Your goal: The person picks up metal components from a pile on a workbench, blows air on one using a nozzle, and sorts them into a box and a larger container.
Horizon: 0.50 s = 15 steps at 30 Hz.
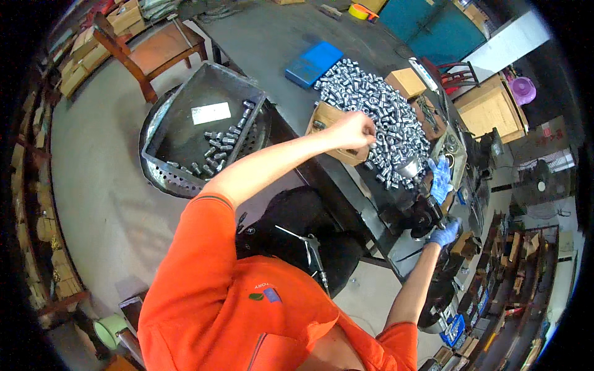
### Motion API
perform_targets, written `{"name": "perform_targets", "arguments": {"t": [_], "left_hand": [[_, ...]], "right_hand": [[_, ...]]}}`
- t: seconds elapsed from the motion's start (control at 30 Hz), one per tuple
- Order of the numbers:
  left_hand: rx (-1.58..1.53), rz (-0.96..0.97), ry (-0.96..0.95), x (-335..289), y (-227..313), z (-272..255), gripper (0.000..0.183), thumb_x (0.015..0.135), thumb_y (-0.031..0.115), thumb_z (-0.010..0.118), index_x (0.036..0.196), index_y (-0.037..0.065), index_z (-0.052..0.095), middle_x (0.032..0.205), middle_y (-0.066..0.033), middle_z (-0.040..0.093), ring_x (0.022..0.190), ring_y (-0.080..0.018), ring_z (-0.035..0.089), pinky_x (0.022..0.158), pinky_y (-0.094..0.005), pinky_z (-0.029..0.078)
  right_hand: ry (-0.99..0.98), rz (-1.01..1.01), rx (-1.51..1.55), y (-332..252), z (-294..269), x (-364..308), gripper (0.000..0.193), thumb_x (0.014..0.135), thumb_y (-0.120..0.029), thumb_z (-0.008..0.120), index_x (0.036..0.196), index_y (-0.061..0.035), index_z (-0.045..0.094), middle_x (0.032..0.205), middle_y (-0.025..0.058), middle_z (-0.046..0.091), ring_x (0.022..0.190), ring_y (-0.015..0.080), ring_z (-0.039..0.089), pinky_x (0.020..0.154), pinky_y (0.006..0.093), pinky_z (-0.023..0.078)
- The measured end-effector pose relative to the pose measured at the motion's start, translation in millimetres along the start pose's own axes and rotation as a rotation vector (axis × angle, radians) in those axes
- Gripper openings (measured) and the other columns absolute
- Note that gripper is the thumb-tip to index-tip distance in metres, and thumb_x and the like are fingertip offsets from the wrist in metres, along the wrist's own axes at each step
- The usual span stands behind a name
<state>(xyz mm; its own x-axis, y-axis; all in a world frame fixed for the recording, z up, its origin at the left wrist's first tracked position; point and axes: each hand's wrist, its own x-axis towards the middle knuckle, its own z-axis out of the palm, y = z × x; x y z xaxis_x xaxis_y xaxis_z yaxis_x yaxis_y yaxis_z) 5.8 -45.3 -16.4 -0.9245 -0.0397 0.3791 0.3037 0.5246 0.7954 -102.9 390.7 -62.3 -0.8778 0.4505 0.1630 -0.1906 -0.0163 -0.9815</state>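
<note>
My bare left hand [354, 132] hangs over the near side of a pile of shiny metal fittings [396, 123], above an open cardboard box [322, 119]. Its fingers are pinched together, and what they hold, if anything, is too small to name. Farther right, my right hand [445, 234] wears a blue glove and closes round the handle of a small black machine [425, 215] at the bench edge. A second blue glove [440, 179] lies against the far side of that machine; whether anything fills it cannot be made out.
A blue plastic box [314, 64] borders the pile on the dark bench [260, 37]. Left of the bench, a metal tray [176, 133] with several dark fittings rests on a round perforated basin [154, 170]. An air blow gun [314, 252] lies near my lap. A wooden chair [154, 52] stands beyond.
</note>
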Motion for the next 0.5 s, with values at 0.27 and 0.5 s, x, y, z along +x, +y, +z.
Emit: {"name": "perform_targets", "arguments": {"t": [0.27, 0.5], "left_hand": [[0.482, -0.173, 0.025, -95.6, -7.6, -129.3, 0.033, 0.072, 0.016, 0.064, 0.101, 0.001, 0.059, 0.093, -0.0172, 0.063, 0.083, -0.0276, 0.062, 0.072, -0.0359, 0.049], [0.698, -0.592, -0.062, -196.0, -55.5, -221.6, 0.02, 0.067, 0.009, 0.063, 0.085, 0.001, 0.063, 0.074, -0.016, 0.062, 0.073, -0.0288, 0.062, 0.068, -0.0356, 0.047]], "right_hand": [[-0.072, 0.06, 0.359, -84.2, -24.3, -65.9, 0.034, 0.087, -0.041, 0.048, 0.099, -0.0097, 0.056, 0.078, -0.0004, 0.058, 0.055, 0.0081, 0.047, 0.044, 0.0201, 0.036], [0.0, 0.263, 0.342, -40.0, -37.6, -127.2, 0.026, 0.088, -0.033, 0.046, 0.092, -0.0102, 0.057, 0.064, -0.0037, 0.049, 0.05, 0.0071, 0.041, 0.038, 0.0194, 0.03]]}}
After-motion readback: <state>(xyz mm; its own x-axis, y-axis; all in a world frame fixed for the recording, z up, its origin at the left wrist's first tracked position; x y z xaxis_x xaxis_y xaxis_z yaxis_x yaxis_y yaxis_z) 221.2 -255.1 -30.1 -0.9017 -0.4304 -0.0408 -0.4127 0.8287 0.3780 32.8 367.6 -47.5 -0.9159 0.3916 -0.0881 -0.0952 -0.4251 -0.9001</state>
